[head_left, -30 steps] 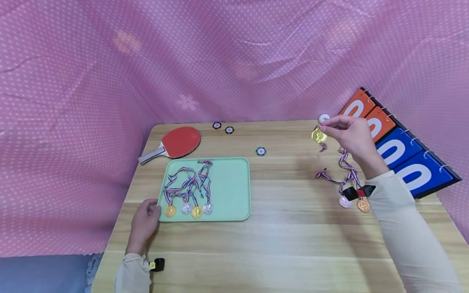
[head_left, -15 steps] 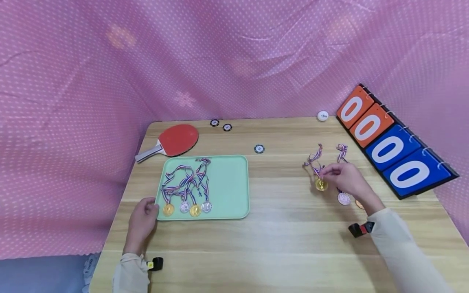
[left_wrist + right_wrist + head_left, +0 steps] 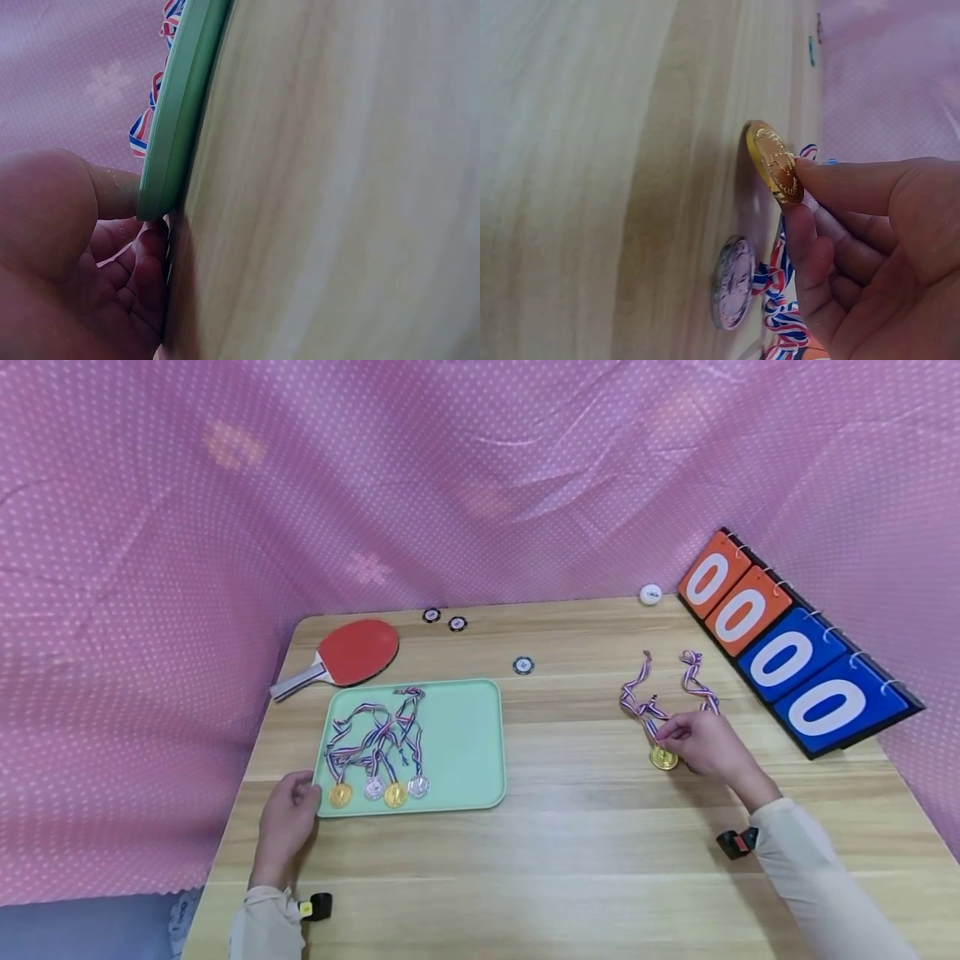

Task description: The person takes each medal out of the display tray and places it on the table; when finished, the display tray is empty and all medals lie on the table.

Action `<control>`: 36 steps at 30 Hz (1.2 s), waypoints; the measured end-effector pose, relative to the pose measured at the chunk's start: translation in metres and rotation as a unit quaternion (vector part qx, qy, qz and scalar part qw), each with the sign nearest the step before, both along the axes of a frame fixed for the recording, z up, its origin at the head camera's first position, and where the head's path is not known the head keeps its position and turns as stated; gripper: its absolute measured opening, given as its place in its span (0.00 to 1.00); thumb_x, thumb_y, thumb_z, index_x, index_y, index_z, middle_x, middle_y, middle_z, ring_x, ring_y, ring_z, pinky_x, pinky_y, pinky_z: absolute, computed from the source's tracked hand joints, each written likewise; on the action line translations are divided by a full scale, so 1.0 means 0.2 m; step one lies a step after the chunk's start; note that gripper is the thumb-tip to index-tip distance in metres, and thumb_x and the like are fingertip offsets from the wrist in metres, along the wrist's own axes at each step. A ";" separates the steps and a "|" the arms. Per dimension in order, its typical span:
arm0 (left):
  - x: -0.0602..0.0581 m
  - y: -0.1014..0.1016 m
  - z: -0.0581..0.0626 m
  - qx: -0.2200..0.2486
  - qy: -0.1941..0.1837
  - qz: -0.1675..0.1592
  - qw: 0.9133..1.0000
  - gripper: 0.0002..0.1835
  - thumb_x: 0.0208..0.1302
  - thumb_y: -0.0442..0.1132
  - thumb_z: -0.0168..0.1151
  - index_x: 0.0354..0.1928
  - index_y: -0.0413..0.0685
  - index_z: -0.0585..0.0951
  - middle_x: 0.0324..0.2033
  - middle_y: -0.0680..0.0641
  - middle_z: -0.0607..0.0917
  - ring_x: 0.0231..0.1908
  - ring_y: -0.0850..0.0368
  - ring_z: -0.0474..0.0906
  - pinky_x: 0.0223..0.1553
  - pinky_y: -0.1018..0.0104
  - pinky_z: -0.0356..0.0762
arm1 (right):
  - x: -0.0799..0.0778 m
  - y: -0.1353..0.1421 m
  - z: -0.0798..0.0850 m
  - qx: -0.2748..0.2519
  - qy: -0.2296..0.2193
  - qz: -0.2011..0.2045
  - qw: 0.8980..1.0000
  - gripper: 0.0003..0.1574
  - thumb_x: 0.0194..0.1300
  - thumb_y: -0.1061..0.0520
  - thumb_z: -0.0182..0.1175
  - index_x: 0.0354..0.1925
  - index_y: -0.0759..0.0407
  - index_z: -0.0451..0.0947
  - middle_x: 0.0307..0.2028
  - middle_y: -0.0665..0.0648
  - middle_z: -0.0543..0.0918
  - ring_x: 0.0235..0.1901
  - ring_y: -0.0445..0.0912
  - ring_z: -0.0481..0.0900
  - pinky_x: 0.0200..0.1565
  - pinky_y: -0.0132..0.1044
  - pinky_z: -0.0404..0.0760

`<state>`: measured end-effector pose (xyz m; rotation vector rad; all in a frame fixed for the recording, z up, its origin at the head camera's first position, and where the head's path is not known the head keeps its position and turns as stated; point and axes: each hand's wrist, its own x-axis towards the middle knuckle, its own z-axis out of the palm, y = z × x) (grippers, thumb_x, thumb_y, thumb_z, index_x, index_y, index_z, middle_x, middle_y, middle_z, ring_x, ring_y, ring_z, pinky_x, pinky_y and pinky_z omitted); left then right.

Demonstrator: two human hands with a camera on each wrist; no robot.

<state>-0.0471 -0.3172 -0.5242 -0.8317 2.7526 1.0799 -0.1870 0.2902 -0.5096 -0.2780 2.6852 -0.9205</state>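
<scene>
- My right hand pinches a gold medal by its top edge, thumb and fingers curled onto it; the medal sits low over the table, right of centre, tilted on edge in the right wrist view.
- Its ribbon trails away from me across the wood, toward the scoreboard.
- A silver medal lies flat just beside the gold one, under my fingers in the right wrist view.
- My left hand grips the near left corner of the green tray; thumb against the rim, fingers curled under it.
- The tray holds four medals in a row along its near edge, ribbons tangled behind them.
- A red paddle lies beyond the tray; three chips and a white ball sit toward the far edge.
</scene>
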 end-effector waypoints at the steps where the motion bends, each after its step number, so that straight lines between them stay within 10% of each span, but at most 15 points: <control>1: 0.00 0.00 0.00 0.001 0.000 0.000 1.000 0.26 0.74 0.50 0.44 0.68 0.46 0.68 0.48 0.41 0.76 0.47 0.48 0.72 0.43 0.61 0.69 | 0.00 0.00 -0.01 0.002 0.000 0.002 1.000 0.04 0.61 0.62 0.64 0.35 0.58 0.85 0.30 0.54 0.86 0.28 0.43 0.77 0.27 0.32 0.75; 36: 0.00 0.00 0.00 -0.002 -0.003 0.002 1.000 0.27 0.74 0.51 0.45 0.68 0.47 0.67 0.51 0.40 0.77 0.49 0.47 0.72 0.49 0.54 0.70 | 0.07 -0.01 -0.11 0.023 0.128 0.017 0.991 0.08 0.59 0.62 0.67 0.38 0.52 0.85 0.35 0.53 0.87 0.33 0.45 0.78 0.34 0.33 0.74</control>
